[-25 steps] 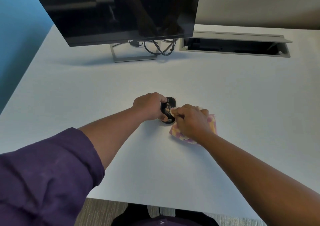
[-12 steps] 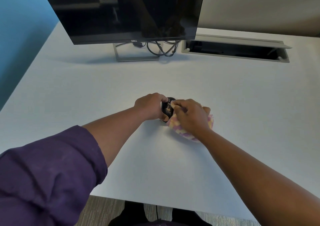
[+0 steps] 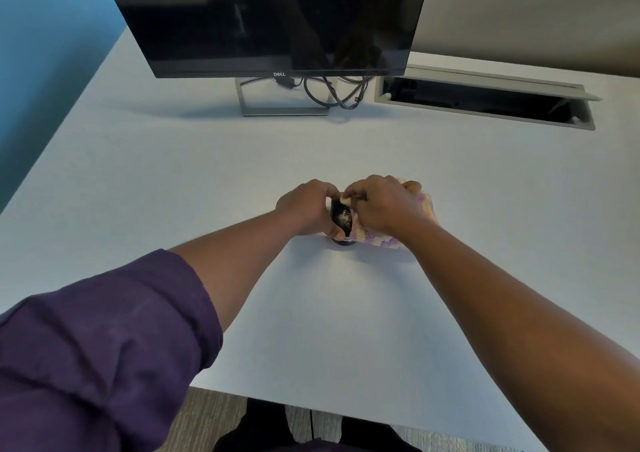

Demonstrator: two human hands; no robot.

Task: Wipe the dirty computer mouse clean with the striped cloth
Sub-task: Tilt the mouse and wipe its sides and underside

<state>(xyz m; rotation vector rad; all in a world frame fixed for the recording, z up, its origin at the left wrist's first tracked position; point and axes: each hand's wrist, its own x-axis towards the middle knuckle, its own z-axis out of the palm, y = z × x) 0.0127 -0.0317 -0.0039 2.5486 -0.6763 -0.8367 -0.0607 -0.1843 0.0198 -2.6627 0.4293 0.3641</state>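
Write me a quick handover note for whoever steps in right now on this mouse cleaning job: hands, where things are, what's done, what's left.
Left hand: grips the computer mouse, steadying it on the white desk.
Right hand: holds the striped cloth bunched up, pressing a corner of it against the mouse's far end.
Done: wiping is under way.
Left: a pale, dusty smudge still shows on the mouse's top; wipe it off, then check the sides, which the hands hide.

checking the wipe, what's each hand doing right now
Left hand: curled round the computer mouse, holding it.
Right hand: gripping the striped cloth, pressing it against the mouse.
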